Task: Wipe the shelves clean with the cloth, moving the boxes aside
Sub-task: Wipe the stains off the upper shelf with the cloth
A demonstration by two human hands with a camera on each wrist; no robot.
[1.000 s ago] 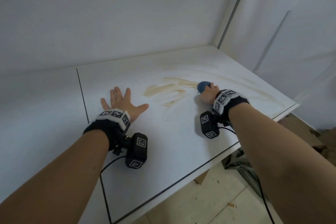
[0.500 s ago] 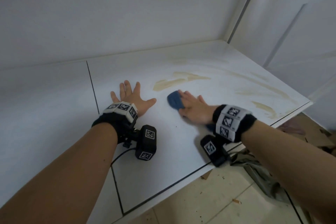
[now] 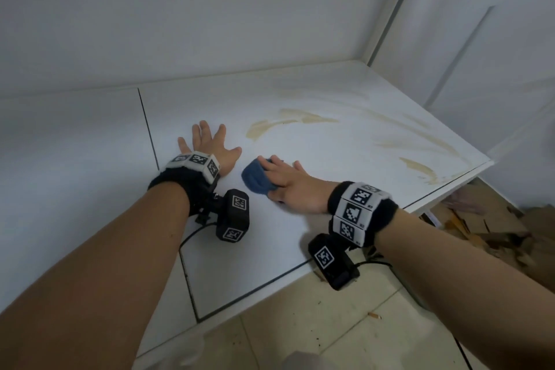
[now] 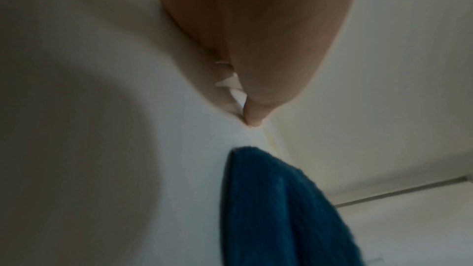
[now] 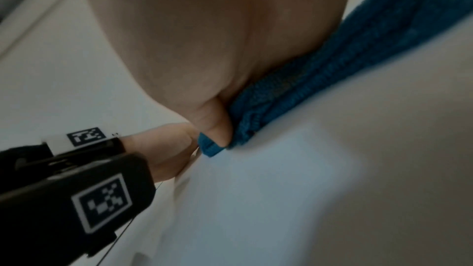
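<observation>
Spanning the view, the white shelf (image 3: 300, 243) is streaked with tan smears (image 3: 288, 123), the left hand (image 3: 210, 147) is laid flat with fingers spread, and the blue cloth (image 3: 255, 179) is pressed just beside it under the right hand (image 3: 292, 186), fingers extended.

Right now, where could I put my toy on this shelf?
Bare white shelf lies near the front edge, between the wrists. It is crowded where the left hand and the right hand pressing the blue cloth sit. Brown smears dirty the back.
</observation>
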